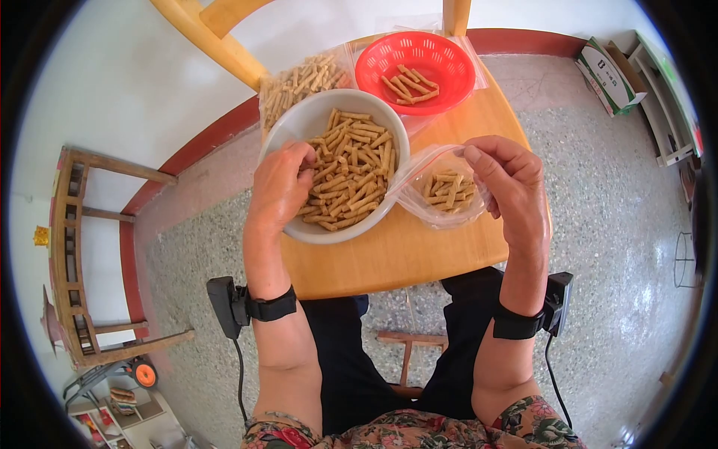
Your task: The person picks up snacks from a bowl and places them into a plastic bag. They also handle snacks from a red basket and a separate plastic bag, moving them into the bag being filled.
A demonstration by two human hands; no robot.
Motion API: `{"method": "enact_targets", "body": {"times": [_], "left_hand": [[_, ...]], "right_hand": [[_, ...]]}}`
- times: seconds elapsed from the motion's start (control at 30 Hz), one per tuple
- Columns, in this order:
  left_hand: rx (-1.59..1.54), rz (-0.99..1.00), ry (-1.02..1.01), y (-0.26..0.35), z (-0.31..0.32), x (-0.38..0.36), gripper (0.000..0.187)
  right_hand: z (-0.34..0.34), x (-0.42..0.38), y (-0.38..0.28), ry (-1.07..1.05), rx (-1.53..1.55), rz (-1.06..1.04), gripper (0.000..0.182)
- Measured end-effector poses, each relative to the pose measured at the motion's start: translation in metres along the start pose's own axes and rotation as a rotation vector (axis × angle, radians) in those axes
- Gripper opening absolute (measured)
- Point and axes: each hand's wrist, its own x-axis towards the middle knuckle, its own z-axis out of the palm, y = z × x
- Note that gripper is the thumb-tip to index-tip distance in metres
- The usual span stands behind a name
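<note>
A large whitish bowl point(273, 138), full of brown stick-shaped snacks point(351, 176), stands on the wooden chair seat point(389, 266). My left hand point(283, 183) is over the bowl's left side, fingers curled towards the sticks; what they hold, if anything, is hidden. With thumb and fingers closed, my right hand point(512, 176) grips the upper edge of a clear zip bag point(419, 168). The bag lies right of the bowl, its mouth edge stretching towards the rim. Several snack sticks point(450, 191) are inside it.
Behind the bowl are a red plastic basket point(366, 71) with several sticks and a filled clear bag point(303, 82). The chair's backrest point(217, 45) rises at the back left. A wooden frame point(71, 254) stands left, a cardboard box point(609, 78) far right.
</note>
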Motion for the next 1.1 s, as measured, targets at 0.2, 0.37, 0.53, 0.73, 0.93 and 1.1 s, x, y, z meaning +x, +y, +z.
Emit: {"method": "enact_targets", "body": {"times": [0.2,0.37,0.53,0.73,0.93,1.1], "left_hand": [[-0.039,0.003,0.079,-0.004,0.001,0.0,0.01],[-0.71,-0.01,0.129,0.033,-0.017,-0.003,0.012],[-1.203,0.12,-0.034,0.068,-0.012,-0.009,0.014],[-0.997,0.193,-0.017,0.114,0.002,-0.023,0.013],[-0.388,0.325,0.178,0.132,0.025,-0.026,0.011],[-0.488,0.225,0.414,0.119,0.004,-0.017,0.01]], "right_hand": [[0.0,0.0,-0.003,-0.002,-0.012,0.021,0.013],[0.001,0.0,0.0,-0.011,0.042,0.027,0.012],[0.001,0.0,0.001,-0.033,0.107,0.044,0.012],[-0.001,-0.004,0.0,-0.037,0.097,0.043,0.013],[-0.005,-0.002,0.004,-0.059,0.095,0.035,0.012],[-0.004,0.001,0.002,-0.035,0.154,-0.005,0.011]]}}
